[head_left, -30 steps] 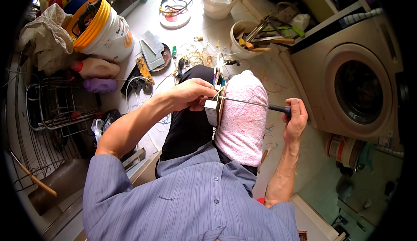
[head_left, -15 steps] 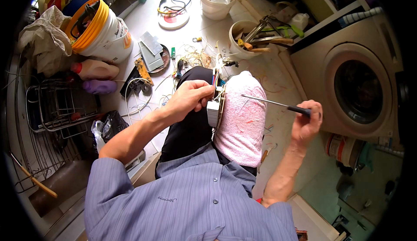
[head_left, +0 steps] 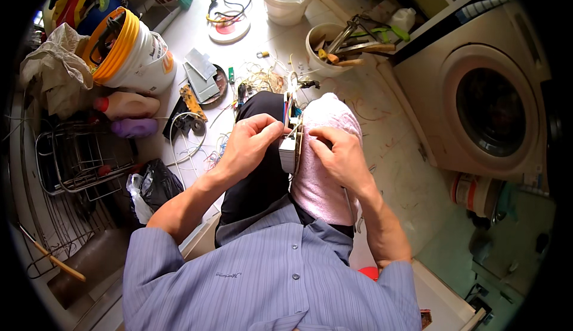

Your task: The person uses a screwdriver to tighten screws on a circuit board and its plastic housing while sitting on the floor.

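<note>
While both hands meet over the lap, a small circuit-board part point(head_left: 290, 143) stands on edge between them.

Nearest, the striped blue shirt point(head_left: 268, 277) fills the lower edge, with a pink towel point(head_left: 322, 170) draped over the right knee. Left hand point(head_left: 248, 146) has its grip pinched on the part's left side, thumb and fingers closed around its white block; right hand point(head_left: 341, 155) presses its fingertips against the part's right face, just against the towel. Beyond the knees, loose wires point(head_left: 262, 80) lie scattered on the floor point(head_left: 382, 122). Farther left sit a wire rack point(head_left: 77, 158) and a tipped white bucket point(head_left: 134, 53) with a yellow rim. Farther on, a bowl of tools point(head_left: 334, 47) stands beside the washing machine point(head_left: 483, 104).
</note>
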The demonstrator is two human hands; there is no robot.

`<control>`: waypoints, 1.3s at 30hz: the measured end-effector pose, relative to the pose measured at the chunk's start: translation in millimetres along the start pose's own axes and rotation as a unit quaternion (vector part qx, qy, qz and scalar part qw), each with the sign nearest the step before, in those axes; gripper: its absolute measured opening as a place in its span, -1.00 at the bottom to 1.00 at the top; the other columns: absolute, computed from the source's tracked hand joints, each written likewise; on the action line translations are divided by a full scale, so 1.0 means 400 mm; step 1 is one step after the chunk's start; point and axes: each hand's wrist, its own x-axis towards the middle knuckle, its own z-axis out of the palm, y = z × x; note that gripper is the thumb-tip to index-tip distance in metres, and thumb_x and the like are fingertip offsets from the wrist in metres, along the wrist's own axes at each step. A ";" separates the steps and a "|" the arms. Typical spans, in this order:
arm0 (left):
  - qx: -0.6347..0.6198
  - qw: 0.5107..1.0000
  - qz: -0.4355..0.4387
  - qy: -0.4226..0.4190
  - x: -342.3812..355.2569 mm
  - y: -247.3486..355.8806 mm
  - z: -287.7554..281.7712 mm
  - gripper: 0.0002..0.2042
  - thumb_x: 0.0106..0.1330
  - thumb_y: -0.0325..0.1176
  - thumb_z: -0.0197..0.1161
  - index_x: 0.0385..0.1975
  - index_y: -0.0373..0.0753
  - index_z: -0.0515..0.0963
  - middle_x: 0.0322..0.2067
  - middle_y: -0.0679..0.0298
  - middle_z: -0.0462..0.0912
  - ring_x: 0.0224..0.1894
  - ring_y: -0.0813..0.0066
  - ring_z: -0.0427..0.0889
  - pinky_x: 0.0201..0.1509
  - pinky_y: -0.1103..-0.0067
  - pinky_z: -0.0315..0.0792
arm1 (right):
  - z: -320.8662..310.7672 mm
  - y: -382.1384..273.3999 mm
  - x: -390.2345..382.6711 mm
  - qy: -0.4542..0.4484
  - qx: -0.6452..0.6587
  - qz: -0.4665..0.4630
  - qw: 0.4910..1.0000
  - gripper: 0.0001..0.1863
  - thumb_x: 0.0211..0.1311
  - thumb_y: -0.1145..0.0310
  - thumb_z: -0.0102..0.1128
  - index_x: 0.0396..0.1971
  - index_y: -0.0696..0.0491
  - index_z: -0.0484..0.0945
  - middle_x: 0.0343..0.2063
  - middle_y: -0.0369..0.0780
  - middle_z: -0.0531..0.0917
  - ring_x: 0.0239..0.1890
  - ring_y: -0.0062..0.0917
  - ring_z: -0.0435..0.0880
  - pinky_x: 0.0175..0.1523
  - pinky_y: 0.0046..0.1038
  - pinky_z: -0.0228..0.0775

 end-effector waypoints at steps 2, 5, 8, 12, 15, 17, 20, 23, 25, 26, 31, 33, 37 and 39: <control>0.061 0.998 0.010 0.010 -0.011 0.012 0.007 -0.79 0.46 -0.35 0.20 -0.28 -0.39 0.66 -0.41 0.33 0.70 -0.36 0.71 0.57 -0.22 0.68 0.45 | 0.022 -0.004 0.003 0.027 0.017 -0.030 0.999 -0.80 0.23 0.42 0.25 -0.20 0.18 0.69 -0.35 -0.01 0.73 -0.27 -0.17 0.75 -0.11 -0.29 0.56; 0.142 0.989 0.033 0.040 -0.013 0.027 0.021 -0.79 0.46 -0.37 0.21 -0.28 -0.41 0.66 -0.45 0.32 0.70 -0.39 0.70 0.59 -0.27 0.68 0.48 | 0.034 -0.012 0.019 0.033 0.031 -0.026 0.999 -0.82 0.22 0.43 0.25 -0.24 0.18 0.70 -0.39 -0.01 0.73 -0.30 -0.18 0.75 -0.13 -0.29 0.56; 0.203 0.975 0.078 0.048 -0.017 0.026 0.040 -0.80 0.45 -0.39 0.21 -0.28 -0.43 0.65 -0.47 0.31 0.70 -0.41 0.70 0.61 -0.31 0.66 0.50 | 0.033 -0.014 0.023 0.022 0.019 -0.009 1.000 -0.85 0.21 0.43 0.25 -0.31 0.18 0.70 -0.43 -0.03 0.72 -0.34 -0.19 0.75 -0.16 -0.30 0.56; 0.174 0.984 0.032 0.023 -0.006 0.047 0.044 -0.81 0.44 -0.40 0.22 -0.29 -0.43 0.65 -0.42 0.29 0.72 -0.35 0.68 0.63 -0.26 0.66 0.51 | 0.020 -0.007 0.041 -0.002 0.005 0.011 1.000 -0.86 0.17 0.42 0.24 -0.39 0.18 0.69 -0.49 -0.05 0.72 -0.40 -0.26 0.75 -0.21 -0.34 0.56; 0.121 0.992 0.021 0.015 0.000 0.025 0.024 -0.80 0.46 -0.39 0.20 -0.27 -0.42 0.66 -0.33 0.26 0.75 -0.28 0.66 0.64 -0.15 0.65 0.51 | 0.011 0.007 0.050 -0.013 0.014 0.025 0.999 -0.85 0.14 0.40 0.25 -0.42 0.18 0.68 -0.51 -0.06 0.71 -0.43 -0.33 0.74 -0.23 -0.37 0.54; 0.075 0.996 0.042 0.013 0.003 0.022 0.007 -0.78 0.47 -0.38 0.17 -0.25 -0.42 0.67 -0.27 0.25 0.76 -0.24 0.65 0.63 -0.08 0.62 0.50 | 0.006 0.011 0.052 -0.015 0.013 0.034 0.999 -0.84 0.12 0.40 0.25 -0.43 0.19 0.67 -0.53 -0.07 0.71 -0.45 -0.37 0.73 -0.24 -0.38 0.54; -0.003 0.999 0.032 0.026 0.005 0.026 -0.023 -0.77 0.49 -0.32 0.18 -0.21 -0.37 0.67 -0.21 0.22 0.77 -0.18 0.63 0.63 -0.02 0.60 0.47 | 0.004 0.013 0.050 -0.015 0.007 0.040 0.999 -0.85 0.10 0.40 0.25 -0.44 0.19 0.67 -0.54 -0.07 0.69 -0.46 -0.38 0.72 -0.25 -0.38 0.53; -0.049 0.998 0.035 0.015 0.004 0.035 -0.013 -0.77 0.49 -0.30 0.19 -0.21 -0.35 0.66 -0.21 0.22 0.77 -0.14 0.63 0.63 -0.02 0.61 0.46 | 0.009 0.025 0.060 -0.019 0.006 0.032 0.999 -0.86 0.08 0.41 0.24 -0.45 0.19 0.65 -0.56 -0.07 0.68 -0.47 -0.39 0.70 -0.26 -0.37 0.53; -0.094 0.995 0.031 -0.005 0.000 0.028 -0.003 -0.78 0.49 -0.31 0.18 -0.21 -0.35 0.66 -0.22 0.22 0.77 -0.14 0.62 0.63 -0.03 0.61 0.46 | 0.003 0.009 0.070 -0.037 -0.006 0.031 0.999 -0.86 0.07 0.42 0.22 -0.46 0.19 0.64 -0.56 -0.09 0.68 -0.48 -0.40 0.69 -0.26 -0.36 0.52; -0.116 0.993 0.029 -0.016 -0.005 0.025 0.002 -0.78 0.49 -0.31 0.18 -0.21 -0.35 0.66 -0.22 0.21 0.77 -0.15 0.61 0.63 -0.03 0.61 0.46 | 0.002 0.015 0.069 -0.027 -0.001 0.029 0.999 -0.86 0.06 0.42 0.22 -0.46 0.19 0.63 -0.56 -0.10 0.67 -0.48 -0.41 0.68 -0.26 -0.37 0.51; -0.110 0.990 0.078 0.031 -0.024 0.041 0.004 -0.85 0.44 -0.42 0.24 -0.16 -0.36 0.65 -0.22 0.19 0.76 -0.21 0.59 0.66 -0.03 0.62 0.51 | -0.027 0.024 0.062 0.011 0.048 0.061 0.997 -0.88 0.05 0.44 0.19 -0.47 0.20 0.60 -0.56 -0.16 0.64 -0.46 -0.47 0.62 -0.24 -0.44 0.47; -0.147 0.986 0.075 0.018 -0.032 0.039 -0.001 -0.87 0.43 -0.44 0.25 -0.16 -0.35 0.66 -0.24 0.18 0.77 -0.23 0.58 0.67 -0.06 0.63 0.52 | -0.031 0.027 0.052 0.010 0.072 0.057 0.996 -0.89 0.04 0.46 0.19 -0.48 0.19 0.59 -0.56 -0.18 0.63 -0.46 -0.50 0.61 -0.23 -0.46 0.46; -0.195 0.979 0.048 0.020 -0.045 0.060 0.019 -0.89 0.41 -0.49 0.24 -0.17 -0.38 0.64 -0.26 0.07 0.77 -0.36 0.54 0.67 -0.23 0.63 0.56 | -0.036 -0.032 0.030 0.027 0.073 0.010 0.997 -0.94 0.03 0.52 0.20 -0.47 0.19 0.58 -0.58 -0.20 0.62 -0.50 -0.55 0.58 -0.30 -0.49 0.44; -0.232 0.973 0.014 0.006 -0.059 0.066 0.025 -0.87 0.41 -0.49 0.25 -0.15 -0.39 0.64 -0.26 0.08 0.77 -0.35 0.53 0.69 -0.24 0.63 0.60 | -0.040 -0.070 0.019 0.044 0.053 -0.027 0.997 -0.96 0.05 0.55 0.22 -0.46 0.17 0.58 -0.58 -0.20 0.62 -0.55 -0.54 0.59 -0.38 -0.49 0.44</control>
